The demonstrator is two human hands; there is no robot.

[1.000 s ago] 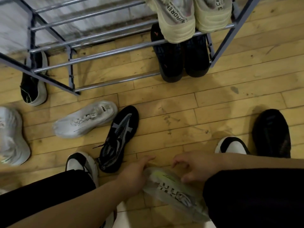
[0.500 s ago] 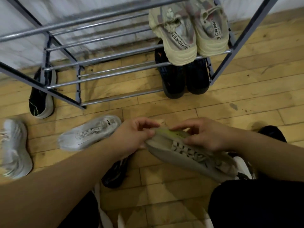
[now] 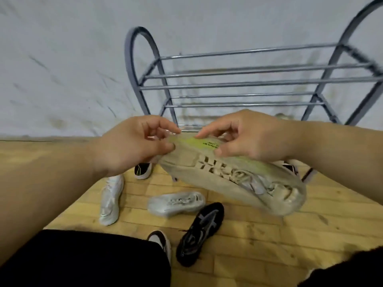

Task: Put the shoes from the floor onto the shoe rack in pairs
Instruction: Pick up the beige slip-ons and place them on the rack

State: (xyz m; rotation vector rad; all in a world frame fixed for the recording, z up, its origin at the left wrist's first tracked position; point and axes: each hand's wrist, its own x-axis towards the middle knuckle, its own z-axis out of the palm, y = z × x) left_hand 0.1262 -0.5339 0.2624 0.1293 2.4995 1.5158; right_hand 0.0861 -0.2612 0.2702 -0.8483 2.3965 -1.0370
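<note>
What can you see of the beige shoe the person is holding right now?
The beige shoe is a pale sand-coloured sneaker with a knit-looking upper, matching laces, a thick ridged sole and a yellow-green insole with small dark print. It is held in the air, tilted, heel up toward the rack and toe down to the right, opening facing the camera. The left hand pinches the heel rim; the right hand grips the collar, thumb on the side. Nothing else touches it. Its far side is hidden.
</note>
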